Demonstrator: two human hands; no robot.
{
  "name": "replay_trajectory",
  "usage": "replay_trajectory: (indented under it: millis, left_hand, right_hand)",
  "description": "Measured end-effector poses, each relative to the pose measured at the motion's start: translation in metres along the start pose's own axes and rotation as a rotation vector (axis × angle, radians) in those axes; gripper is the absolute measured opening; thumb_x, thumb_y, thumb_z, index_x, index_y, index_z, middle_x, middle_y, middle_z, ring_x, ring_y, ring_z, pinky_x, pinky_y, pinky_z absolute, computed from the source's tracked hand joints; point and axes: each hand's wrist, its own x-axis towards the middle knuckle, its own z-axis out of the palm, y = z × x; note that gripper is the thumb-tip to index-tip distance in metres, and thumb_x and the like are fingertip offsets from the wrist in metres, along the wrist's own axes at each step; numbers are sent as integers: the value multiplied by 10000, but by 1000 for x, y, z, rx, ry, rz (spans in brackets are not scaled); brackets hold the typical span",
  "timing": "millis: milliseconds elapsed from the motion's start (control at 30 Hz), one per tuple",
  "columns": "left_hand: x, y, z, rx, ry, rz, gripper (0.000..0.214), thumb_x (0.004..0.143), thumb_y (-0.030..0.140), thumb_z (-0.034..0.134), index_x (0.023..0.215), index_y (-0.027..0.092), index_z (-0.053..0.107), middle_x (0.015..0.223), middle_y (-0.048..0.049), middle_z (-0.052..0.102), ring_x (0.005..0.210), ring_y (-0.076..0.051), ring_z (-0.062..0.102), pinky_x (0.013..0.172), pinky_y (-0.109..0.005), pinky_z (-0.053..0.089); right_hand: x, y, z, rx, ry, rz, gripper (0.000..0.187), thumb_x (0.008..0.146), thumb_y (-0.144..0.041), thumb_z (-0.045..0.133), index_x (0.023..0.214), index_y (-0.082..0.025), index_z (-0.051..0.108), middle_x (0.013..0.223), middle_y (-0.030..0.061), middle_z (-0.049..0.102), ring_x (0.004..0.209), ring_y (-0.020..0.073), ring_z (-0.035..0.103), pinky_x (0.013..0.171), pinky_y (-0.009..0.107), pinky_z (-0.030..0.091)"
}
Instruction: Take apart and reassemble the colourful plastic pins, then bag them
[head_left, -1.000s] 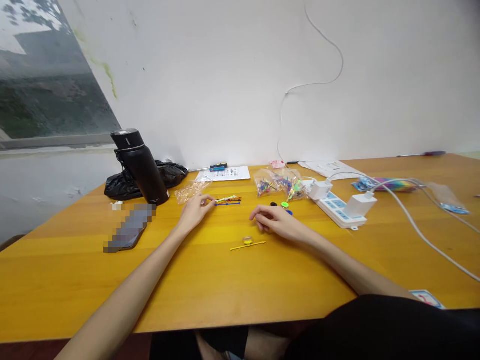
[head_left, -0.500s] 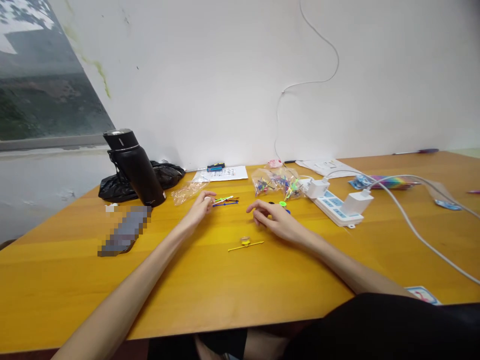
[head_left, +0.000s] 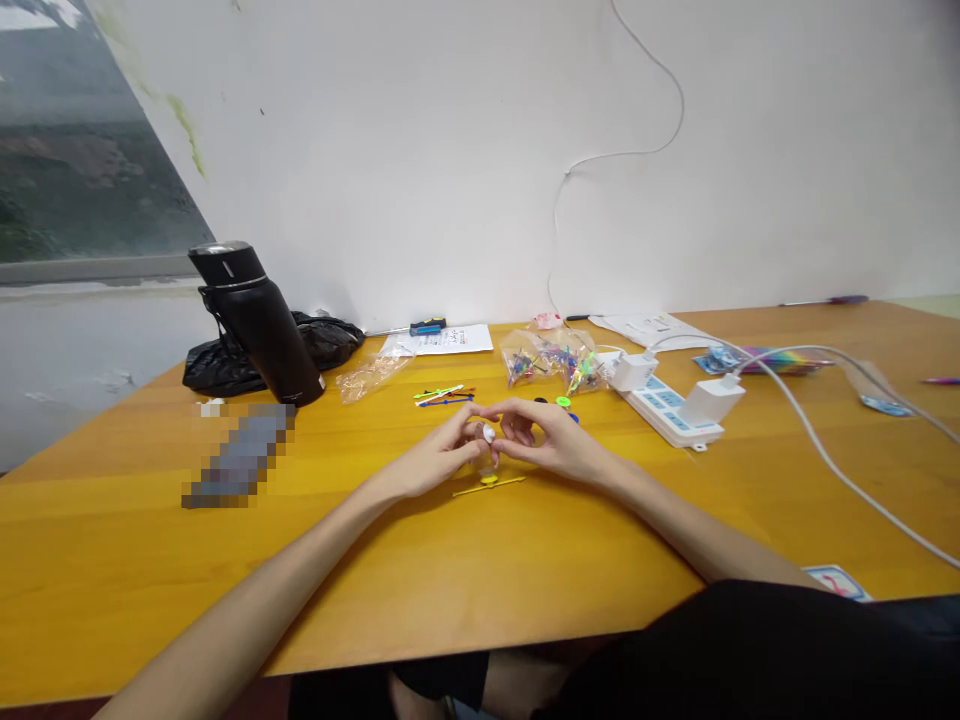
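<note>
L hand (head_left: 435, 462) & R hand (head_left: 559, 445) are sitting close tog. over the mid. of the table (head_left: 420, 580), fingertips meeting. L hand's fingers are bending in w/ only a small gap btwn thumb & index, & are holding a small white piece (head_left: 488, 434). R hand's fingers are curling round from the other side, thumb & index tips right by the same piece; whether they're gripping it too is hard to make out.

Just below the hands, a yellow stick (head_left: 469, 491) is lying on the table, w/ a yellow disc (head_left: 489, 481) sitting at abt its midpt; a see-thru part is showing above the disc, too blurred to name. Beyond L hand, a few coloured sticks (head_left: 444, 398) are lying in a loose bunch, w/ a clear plastic bag (head_left: 371, 379) resting to their left. Behind R hand, a green disc (head_left: 562, 402) is lying near a blue one, partly hidden, & a black one. Farther back, clear bags of coloured parts (head_left: 577, 366) are lying nr the power strip (head_left: 679, 418), which is carrying 2 white plugs. Far L, a black bottle (head_left: 262, 335) is standing behind a pixelated phone (head_left: 238, 455), w/ a black bag (head_left: 326, 342) lying behind the bottle.
</note>
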Motion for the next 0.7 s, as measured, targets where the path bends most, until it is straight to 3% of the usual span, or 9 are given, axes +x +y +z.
replay_trajectory:
  millis: [100,267,367,433,567,700]
  left_hand:
    - [-1,5,3,13,-25,21,372,1013,456,504,1318,245,531,934,-50,658,875,-181,573,807,-316,410]
    - [-3,10,6,-40,-22,25,398,1024,519,457,1296,240,537,870,-41,641,750,-158,501,728,-299,377]
    - [-1,9,9,-57,-28,6,424,1033,540,417,1318,243,517,867,-35,629,719,-153,461,712,-296,367]
    - [1,6,8,-32,25,-6,428,1045,530,380,1354,252,485,877,-26,623,720,-152,455,726,-296,369]
    - [4,-2,4,168,162,-16,369,1027,481,453,1290,239,545,882,-18,605,781,-161,499,764,-295,384]
    - [0,-2,3,382,83,17,330,1000,466,513,1191,229,642,961,-46,630,814,-182,523,746,-300,401]
  right_hand:
    - [0,3,0,11,-4,-10,315,974,-463,636,1195,-240,673,797,-4,588,686,148,514,627,282,416]
    - [-1,4,-1,10,-14,-2,354,945,-481,672,1197,-234,641,777,-16,582,669,145,509,617,278,408]
    - [-2,1,-1,-3,19,20,287,966,-489,632,1078,-225,613,755,-13,574,653,146,504,609,283,401]
    - [-2,0,-3,-12,131,34,267,993,-490,580,986,-223,567,766,-1,577,659,151,507,626,295,406]
    - [-1,0,-15,-91,497,80,361,1032,-529,468,825,-234,478,729,10,527,663,170,471,647,324,382]
    - [-1,3,-30,-163,698,125,477,1049,-581,366,716,-240,379,673,7,407,640,182,386,635,339,332]
